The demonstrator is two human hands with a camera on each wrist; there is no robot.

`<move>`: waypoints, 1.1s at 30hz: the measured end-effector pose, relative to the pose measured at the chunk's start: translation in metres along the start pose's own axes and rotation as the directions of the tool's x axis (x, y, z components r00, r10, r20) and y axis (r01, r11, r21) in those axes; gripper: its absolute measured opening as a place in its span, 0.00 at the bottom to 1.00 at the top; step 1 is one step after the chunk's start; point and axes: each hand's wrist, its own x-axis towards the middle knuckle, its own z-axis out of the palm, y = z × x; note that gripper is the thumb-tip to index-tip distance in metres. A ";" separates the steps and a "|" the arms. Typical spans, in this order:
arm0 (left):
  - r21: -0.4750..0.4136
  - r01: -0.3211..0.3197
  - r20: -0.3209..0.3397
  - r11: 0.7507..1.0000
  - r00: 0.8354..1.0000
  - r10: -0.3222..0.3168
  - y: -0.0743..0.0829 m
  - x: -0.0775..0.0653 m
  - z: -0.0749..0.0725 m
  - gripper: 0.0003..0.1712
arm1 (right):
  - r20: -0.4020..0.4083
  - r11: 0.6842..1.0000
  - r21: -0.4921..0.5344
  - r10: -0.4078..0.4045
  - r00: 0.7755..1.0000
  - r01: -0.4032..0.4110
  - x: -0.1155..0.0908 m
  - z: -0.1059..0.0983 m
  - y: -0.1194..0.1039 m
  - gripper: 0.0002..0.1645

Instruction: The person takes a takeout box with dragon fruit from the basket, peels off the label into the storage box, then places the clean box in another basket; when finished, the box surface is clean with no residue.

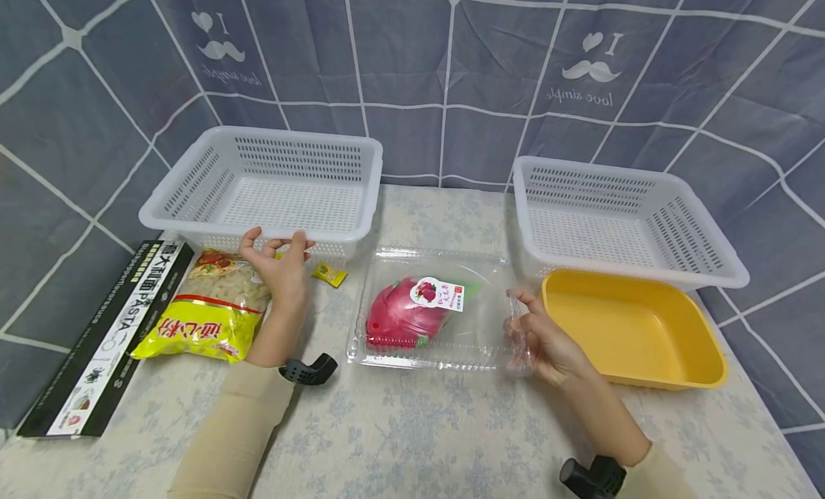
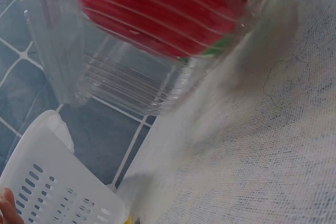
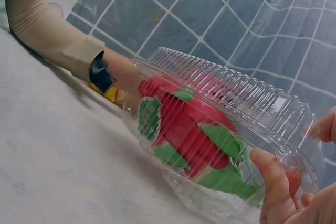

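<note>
Head view: the box (image 1: 483, 331), with the fruit (image 1: 401, 313) at its left end, lies between the two hands, its long axis running left to right. The right hand (image 1: 548, 341) is nearer, its fingers clamped on the box's right end. The left hand (image 1: 278, 270) is at the left basket's (image 1: 213, 229) front rim, with the candy (image 1: 329, 273) between it and the box; whether its fingers grip the rim, I cannot tell.

Left wrist view: the box fills the top; a little of the fingers shows beside the basket, low at the left.

Right wrist view: the box stretches lengthwise away from the right fingers, toward the left forearm.
</note>
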 end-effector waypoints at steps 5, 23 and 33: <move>0.043 0.003 -0.007 0.999 1.000 -0.002 0.001 0.000 0.000 0.32 | 0.018 1.000 0.013 -0.001 1.000 0.001 0.000 -0.004 0.006 0.29; 0.047 -0.001 -0.002 0.999 1.000 0.001 0.001 0.001 -0.001 0.32 | 0.027 0.999 0.041 -0.019 0.999 0.018 0.001 -0.007 0.019 0.31; 0.054 0.008 0.003 0.999 1.000 -0.008 0.001 0.001 -0.001 0.32 | -0.066 0.999 -0.054 -0.010 0.998 0.006 0.003 -0.011 0.025 0.31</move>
